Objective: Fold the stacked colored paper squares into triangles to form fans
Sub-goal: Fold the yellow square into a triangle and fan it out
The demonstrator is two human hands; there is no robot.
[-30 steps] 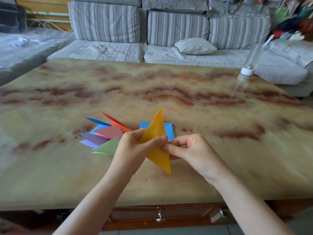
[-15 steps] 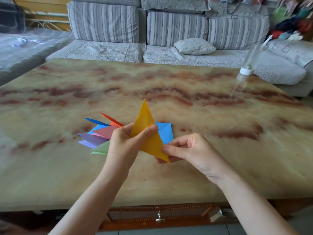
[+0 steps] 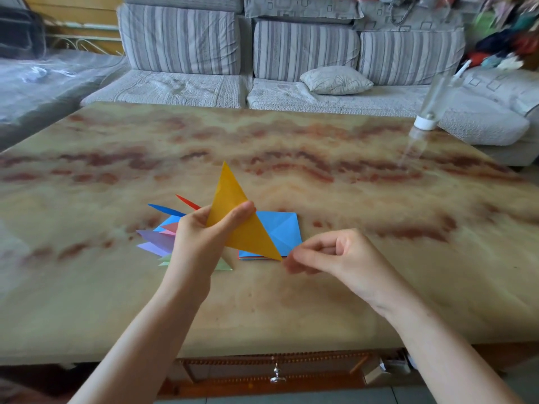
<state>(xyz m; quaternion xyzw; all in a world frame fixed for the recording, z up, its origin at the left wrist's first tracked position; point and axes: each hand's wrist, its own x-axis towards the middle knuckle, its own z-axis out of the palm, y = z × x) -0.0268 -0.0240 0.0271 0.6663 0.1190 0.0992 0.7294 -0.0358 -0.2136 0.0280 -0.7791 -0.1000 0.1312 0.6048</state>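
The left hand pinches a folded yellow triangle between thumb and fingers and holds it tilted above the table, one point up and the long lower point reaching toward the right hand. That hand is loosely curled with its fingertips just at the paper's tip; motion blur makes it hard to tell whether they touch it, but they seem to clamp nothing. Behind and beside the left hand lies a fanned spread of finished triangles in blue, red, pink, purple and green, so several sheets look done. Between the hands, under the yellow piece, sits the stack of unfolded squares, blue on top with crease lines, so more folding remains. The work rests on a glossy marbled table; beyond it are a striped grey sofa with a small pillow, and far beyond the right hand a clear bottle.
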